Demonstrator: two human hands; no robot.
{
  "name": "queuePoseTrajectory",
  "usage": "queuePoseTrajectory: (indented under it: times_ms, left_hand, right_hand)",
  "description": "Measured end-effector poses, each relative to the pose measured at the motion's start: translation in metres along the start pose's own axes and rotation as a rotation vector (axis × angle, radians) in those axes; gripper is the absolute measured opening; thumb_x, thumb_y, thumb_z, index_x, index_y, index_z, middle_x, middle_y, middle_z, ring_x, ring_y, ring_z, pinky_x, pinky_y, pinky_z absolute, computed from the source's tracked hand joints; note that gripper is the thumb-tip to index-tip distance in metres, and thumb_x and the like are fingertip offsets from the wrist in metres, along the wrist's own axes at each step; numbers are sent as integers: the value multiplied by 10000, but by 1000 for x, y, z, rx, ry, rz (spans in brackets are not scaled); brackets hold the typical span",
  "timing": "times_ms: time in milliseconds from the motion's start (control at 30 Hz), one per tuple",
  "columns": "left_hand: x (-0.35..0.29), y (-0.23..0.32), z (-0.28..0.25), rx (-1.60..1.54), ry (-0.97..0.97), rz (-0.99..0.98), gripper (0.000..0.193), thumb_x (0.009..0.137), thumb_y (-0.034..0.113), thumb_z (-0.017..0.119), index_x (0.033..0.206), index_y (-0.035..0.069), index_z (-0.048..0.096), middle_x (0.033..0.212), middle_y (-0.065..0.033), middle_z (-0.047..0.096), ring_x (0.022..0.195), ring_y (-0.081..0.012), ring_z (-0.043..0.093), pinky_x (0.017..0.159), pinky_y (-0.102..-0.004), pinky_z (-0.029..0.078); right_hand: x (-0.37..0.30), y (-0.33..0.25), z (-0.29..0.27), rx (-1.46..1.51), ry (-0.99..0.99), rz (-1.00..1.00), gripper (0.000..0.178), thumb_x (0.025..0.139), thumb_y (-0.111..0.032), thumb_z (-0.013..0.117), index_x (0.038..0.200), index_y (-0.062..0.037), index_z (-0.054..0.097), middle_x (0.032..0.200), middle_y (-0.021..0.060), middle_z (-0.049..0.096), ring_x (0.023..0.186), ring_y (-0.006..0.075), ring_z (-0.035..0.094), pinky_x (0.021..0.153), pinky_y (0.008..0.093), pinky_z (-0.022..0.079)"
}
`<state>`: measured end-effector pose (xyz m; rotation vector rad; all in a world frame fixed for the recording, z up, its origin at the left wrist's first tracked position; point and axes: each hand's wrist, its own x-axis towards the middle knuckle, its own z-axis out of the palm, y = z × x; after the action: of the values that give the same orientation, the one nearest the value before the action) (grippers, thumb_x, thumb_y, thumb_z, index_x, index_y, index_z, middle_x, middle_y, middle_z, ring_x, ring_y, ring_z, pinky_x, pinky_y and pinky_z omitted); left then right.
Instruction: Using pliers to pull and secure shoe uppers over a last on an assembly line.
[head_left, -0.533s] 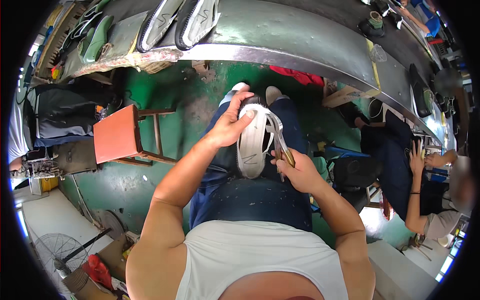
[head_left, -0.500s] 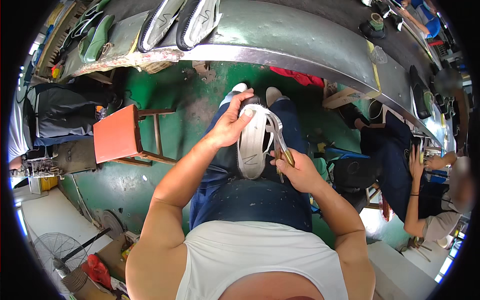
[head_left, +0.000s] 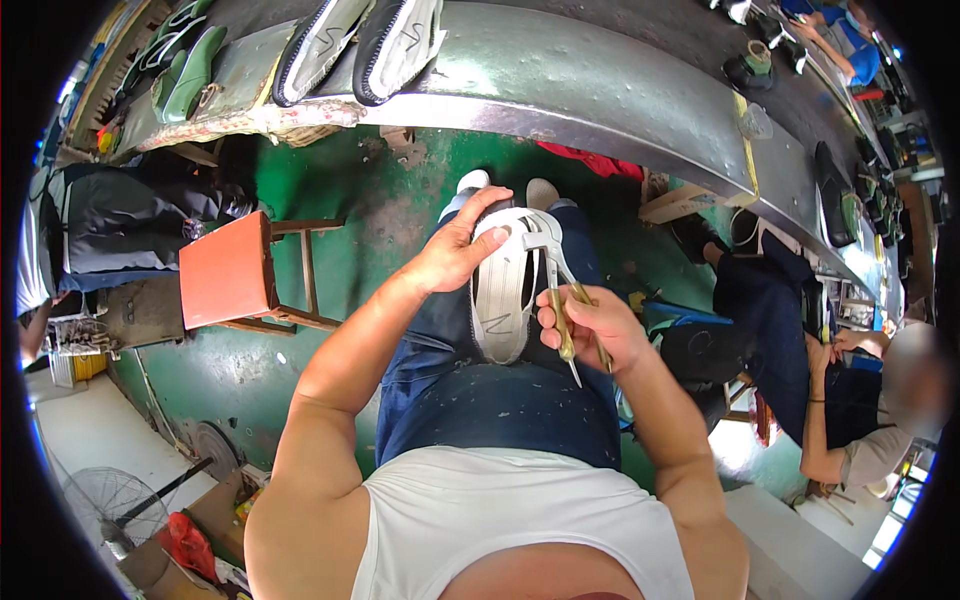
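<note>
A shoe (head_left: 502,300) lies sole-side up on my lap, its pale underside marked with a dark zigzag line. My left hand (head_left: 450,253) grips its far end, thumb pressed onto the underside and fingers around the dark toe. My right hand (head_left: 608,328) is closed on metal lasting pincers (head_left: 556,262) with brass-coloured handles. The curved head of the pincers lies at the shoe's far right edge; whether the jaws pinch the material cannot be made out. A thin pointed end sticks out below my right hand.
A metal-topped workbench (head_left: 580,75) curves across the far side, bearing a pair of similar shoes (head_left: 395,50) and green shoes (head_left: 190,75). An orange-topped stool (head_left: 225,270) stands left. A fan (head_left: 115,505) is at lower left. A seated co-worker (head_left: 850,400) works at right.
The pincers' head has swung left, over the shoe's far end, and their handles now stand more apart. My right hand has turned and shifted slightly right; my left hand keeps its hold.
</note>
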<state>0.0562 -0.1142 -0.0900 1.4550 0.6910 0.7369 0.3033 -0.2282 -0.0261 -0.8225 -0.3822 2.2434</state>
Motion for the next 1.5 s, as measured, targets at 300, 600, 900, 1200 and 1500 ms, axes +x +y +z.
queuePoseTrajectory:
  times_ms: [300,600,900,1200,1500]
  left_hand:
    - [9,-1,12,-14,81,-139,463,1038,244,567,1460,96,448,1362,-127,543,1235,-201,530,1066,-334,418]
    - [35,-36,3,-338,133,-387,391,995,89,560,1385,71,550,1281,-100,613,1142,-160,579,992,-299,468]
    - [-3,-53,58,506,247,-495,360,916,133,540,1224,-30,631,1091,-263,699,1046,-377,681,919,-414,515]
    - [43,-44,38,-153,-3,-731,444,914,176,654,1264,-92,598,1197,-169,677,1127,-238,642,971,-364,493]
    - [77,-82,50,-396,102,-751,400,990,301,639,1282,36,572,1149,-132,692,981,-258,704,845,-449,586]
  right_hand:
    - [7,-17,-11,-735,141,21,349,1024,-244,570,1252,20,565,1105,102,673,974,194,663,806,343,551]
    - [72,41,-76,-1485,543,-552,207,940,-163,597,1066,0,623,818,187,683,771,352,681,726,426,528]
    - [53,29,-68,-476,490,-637,282,1045,-211,547,1242,-11,514,1060,80,683,852,132,684,567,219,462]
    - [58,76,-82,-739,635,-609,213,1069,-235,473,1128,-39,535,843,39,643,701,76,576,501,209,404]
    - [14,70,-67,-74,427,-368,223,1061,-315,517,1085,-94,534,944,51,597,758,115,584,438,188,315]
